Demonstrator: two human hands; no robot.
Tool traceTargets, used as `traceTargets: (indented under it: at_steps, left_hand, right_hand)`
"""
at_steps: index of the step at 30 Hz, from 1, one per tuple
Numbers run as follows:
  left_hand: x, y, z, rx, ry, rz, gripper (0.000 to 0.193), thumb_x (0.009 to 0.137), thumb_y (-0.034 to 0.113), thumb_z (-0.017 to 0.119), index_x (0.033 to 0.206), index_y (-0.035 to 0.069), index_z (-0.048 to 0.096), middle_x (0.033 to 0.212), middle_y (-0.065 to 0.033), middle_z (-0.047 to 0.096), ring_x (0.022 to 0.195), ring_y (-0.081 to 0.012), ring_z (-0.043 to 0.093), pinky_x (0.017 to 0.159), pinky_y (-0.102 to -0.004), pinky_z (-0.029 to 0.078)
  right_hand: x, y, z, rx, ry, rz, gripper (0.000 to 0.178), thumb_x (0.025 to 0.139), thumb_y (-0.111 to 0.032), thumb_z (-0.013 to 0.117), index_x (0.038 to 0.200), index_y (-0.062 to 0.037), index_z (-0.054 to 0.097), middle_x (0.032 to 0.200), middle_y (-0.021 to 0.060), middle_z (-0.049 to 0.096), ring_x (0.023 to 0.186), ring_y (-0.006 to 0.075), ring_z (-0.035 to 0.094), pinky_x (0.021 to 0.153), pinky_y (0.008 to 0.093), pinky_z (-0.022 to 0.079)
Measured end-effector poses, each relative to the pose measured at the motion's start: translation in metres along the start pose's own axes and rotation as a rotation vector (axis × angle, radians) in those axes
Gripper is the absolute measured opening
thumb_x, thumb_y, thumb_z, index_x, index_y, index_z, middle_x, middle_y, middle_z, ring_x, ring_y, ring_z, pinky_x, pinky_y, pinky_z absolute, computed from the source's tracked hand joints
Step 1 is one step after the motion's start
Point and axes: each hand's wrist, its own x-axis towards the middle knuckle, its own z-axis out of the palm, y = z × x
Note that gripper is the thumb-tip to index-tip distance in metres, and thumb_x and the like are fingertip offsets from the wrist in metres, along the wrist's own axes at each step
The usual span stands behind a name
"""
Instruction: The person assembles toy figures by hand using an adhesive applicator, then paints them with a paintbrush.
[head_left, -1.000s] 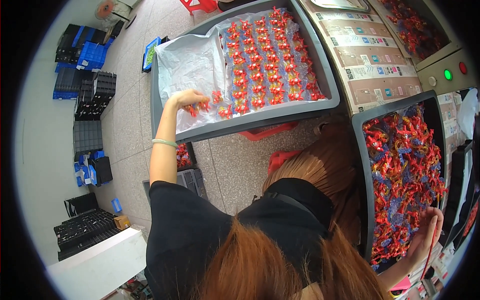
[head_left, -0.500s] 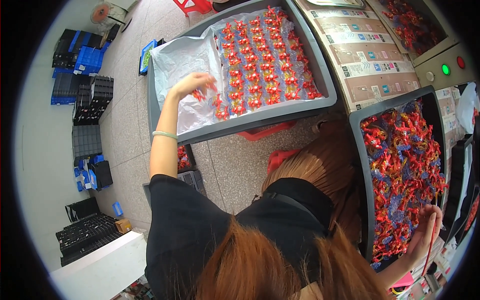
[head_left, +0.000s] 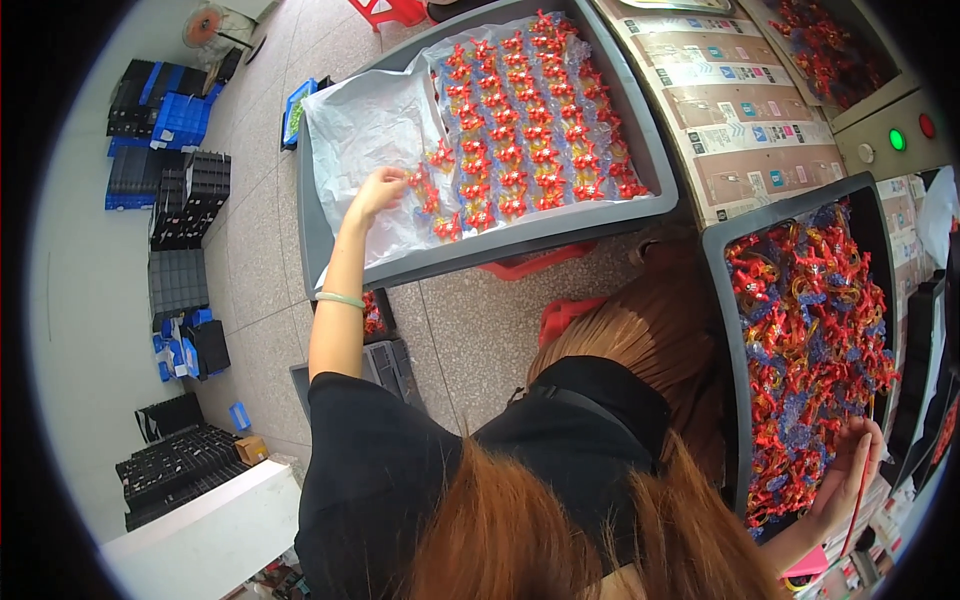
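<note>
My left hand [head_left: 380,191] reaches over a large grey tray [head_left: 480,250] lined with white sheeting. Its fingers are pinched together at a small red figurine [head_left: 420,183] with a clear bluish base, beside the nearest row of similar figurines. Several long rows of these figurines [head_left: 510,130] stand in the tray's right part. At the far right, my right hand [head_left: 853,460] is closed around a slim red stick [head_left: 858,500], like a brush handle. That hand rests by a second grey tray [head_left: 722,330], heaped with loose red, blue and amber figurines [head_left: 810,340].
A cardboard-covered worktop [head_left: 740,130] lies between the trays, beside a panel with a lit green button [head_left: 897,139]. Red stools [head_left: 565,318] show beneath the lined tray. Black and blue crates [head_left: 180,120] stack along the left wall, near a fan [head_left: 203,25].
My left hand has come down toward the lined tray. Figurines it carried now stand on the sheeting beside the nearest row. My right hand stays almost still.
</note>
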Motion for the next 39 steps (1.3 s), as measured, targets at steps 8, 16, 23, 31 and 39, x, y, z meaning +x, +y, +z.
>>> traceTargets:
  at_steps: [8, 16, 23, 31, 39]
  left_hand:
    - [-0.017, -0.017, 0.024, 0.289, 0.107, 0.085, 0.045, 0.063, 0.027, 0.068, 0.095, -0.002, 0.054, 0.087, -0.0156, 0.059, 0.076, -0.0223, 0.057, 0.068, -0.0348, 0.045]
    - [-0.041, 0.012, 0.038, 0.309, 0.044, 0.427, 0.019, 0.069, 0.007, 0.058, 0.087, 0.001, 0.059, 0.078, -0.0095, 0.059, 0.073, -0.0174, 0.057, 0.066, -0.0284, 0.045]
    - [-0.037, 0.019, 0.034, 0.228, -0.055, 0.482, 0.017, 0.07, 0.007, 0.056, 0.086, 0.001, 0.06, 0.082, -0.0104, 0.061, 0.076, -0.0181, 0.058, 0.07, -0.0283, 0.044]
    - [-0.031, 0.031, 0.029, 0.433, -0.148, 0.438, 0.024, 0.072, 0.013, 0.055, 0.093, 0.001, 0.06, 0.087, -0.0134, 0.061, 0.083, -0.0228, 0.059, 0.074, -0.0306, 0.044]
    - [0.017, 0.023, 0.025, 0.468, 0.216, 0.482, 0.033, 0.071, 0.017, 0.057, 0.102, 0.005, 0.057, 0.098, -0.0168, 0.058, 0.094, -0.0264, 0.055, 0.079, -0.0329, 0.042]
  right_hand:
    - [0.004, -0.002, 0.014, -0.019, -0.061, -0.011, 0.022, 0.088, -0.014, 0.042, 0.104, -0.0004, 0.047, 0.095, 0.0088, 0.054, 0.084, 0.0145, 0.052, 0.078, 0.0268, 0.041]
    - [-0.001, -0.001, 0.011, 0.021, -0.071, -0.004, 0.022, 0.088, -0.014, 0.042, 0.104, -0.0005, 0.047, 0.095, 0.0087, 0.054, 0.084, 0.0146, 0.052, 0.079, 0.0269, 0.042]
    - [0.001, 0.004, 0.012, 0.005, -0.052, 0.005, 0.021, 0.088, -0.014, 0.042, 0.104, -0.0006, 0.047, 0.095, 0.009, 0.054, 0.084, 0.0147, 0.052, 0.078, 0.0265, 0.042]
    - [0.0, 0.006, 0.012, 0.004, -0.036, 0.006, 0.021, 0.088, -0.013, 0.042, 0.104, -0.0005, 0.048, 0.094, 0.0093, 0.053, 0.084, 0.0148, 0.051, 0.078, 0.0266, 0.041]
    - [-0.001, 0.0, 0.016, 0.019, -0.045, 0.011, 0.02, 0.088, -0.013, 0.042, 0.103, -0.0003, 0.048, 0.093, 0.0087, 0.053, 0.083, 0.0144, 0.051, 0.078, 0.0259, 0.042]
